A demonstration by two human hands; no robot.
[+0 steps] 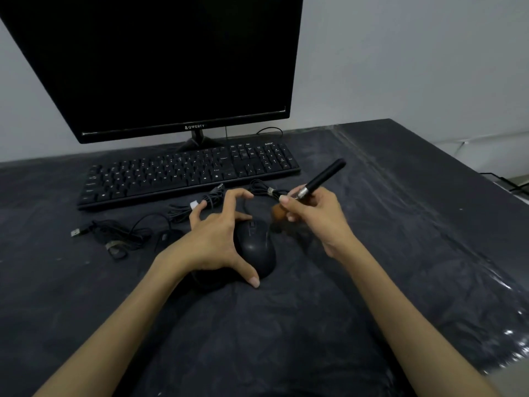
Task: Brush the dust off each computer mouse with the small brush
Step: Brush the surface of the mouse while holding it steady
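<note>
Both forearms reach in from the near edge, over the dark, plastic-covered worktop [400,253]. Between them lies the black mouse [257,250], flat on the worktop under my left hand [213,239]. That hand arches over the mouse with its fingers spread and bent: the thumb presses at the mouse's near end, and the fingertips curve past its far left side, so I hold it steady rather than lift it. Just right of the mouse, my right hand [315,216] pinches the small brush [317,181] by its silver ferrule, thumb and fingers curled round it. The black handle slants up and away to the right; the brown bristles point down-left, blurred, close beside the front of the mouse. Whether they touch it I cannot tell.

Beyond my left hand's fingertips lie tangled cables [200,202]; farther left of that hand, another coiled cable with a USB plug [76,232] rests on the worktop. Past both hands sits a black keyboard [186,173], and behind it a dark monitor [160,64] on its stand.
</note>
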